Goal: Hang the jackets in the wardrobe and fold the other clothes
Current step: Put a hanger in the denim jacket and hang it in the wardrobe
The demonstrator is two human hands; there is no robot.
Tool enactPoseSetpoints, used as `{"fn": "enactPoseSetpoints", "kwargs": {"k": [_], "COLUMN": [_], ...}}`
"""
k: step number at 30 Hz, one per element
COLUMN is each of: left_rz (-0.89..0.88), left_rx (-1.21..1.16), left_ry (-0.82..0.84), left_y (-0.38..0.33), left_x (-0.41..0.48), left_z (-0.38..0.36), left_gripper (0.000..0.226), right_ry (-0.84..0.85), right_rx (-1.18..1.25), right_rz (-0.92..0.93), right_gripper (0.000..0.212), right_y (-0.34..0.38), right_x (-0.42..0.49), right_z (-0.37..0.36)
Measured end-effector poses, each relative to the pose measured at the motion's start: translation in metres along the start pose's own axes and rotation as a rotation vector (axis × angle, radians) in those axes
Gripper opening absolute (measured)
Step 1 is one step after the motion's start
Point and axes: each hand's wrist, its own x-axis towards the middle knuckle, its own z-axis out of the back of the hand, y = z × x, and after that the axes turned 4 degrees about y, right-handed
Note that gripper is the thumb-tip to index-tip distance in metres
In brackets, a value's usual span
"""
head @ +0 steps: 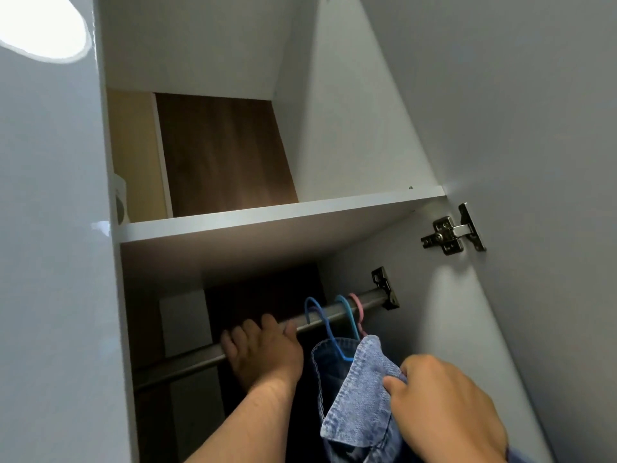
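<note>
Your left hand is wrapped around the wardrobe rail, while your right hand pinches the collar of the denim jacket. It hangs on a blue hanger near the rail's right end (two more hooks beside it). That jacket looks hung; any folding isn't visible here.

A white shelf ran across above the fingers; behind it showed a brown wood back panel beside a pale yellow strip; a metal hinge sat up and right of the fingers on the grey open door; bright light glared at top left.
</note>
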Motion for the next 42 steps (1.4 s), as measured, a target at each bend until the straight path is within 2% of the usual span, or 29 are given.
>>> {"fn": "enactPoseSetpoints", "kwargs": {"k": [7,12,18,33,39,42], "left_rz": [-0.007,-0.011,-0.002,-0.008,-0.032,-0.036], "left_rx": [-0.022,0.019,-0.039,-0.055,-0.079,-0.076], "left_ry": [-0.060,-0.032,0.016,0.047,0.013,0.004], "left_y": [-0.001,0.000,0.001,0.004,0.008,0.009], "left_x": [0.000,0.002,0.005,0.005,0.004,0.004], "left_z": [-0.002,0.000,0.013,0.022,0.021,0.020], "left_gripper": [0.037,0.040,0.028,0.026,0.026,0.027], "right_ry": [-0.020,-0.019,-0.007,0.266,0.407,0.462], "right_rx": [0.011,0.038,0.026,0.038,0.016,0.099], "right_rz": [0.028,0.022,0.031,0.061,0.192,0.260], "right_gripper": [0.038,0.037,0.033,0.026,0.021,0.017], "right_y": [0.010,0.014,0.026,0.032,0.021,0.011], "right_x": [0.002,0.007,0.012,-0.001,0.003,0.003], "right_z": [-0.001,0.000,-0.002,-0.033,-0.030,-0.030]}}
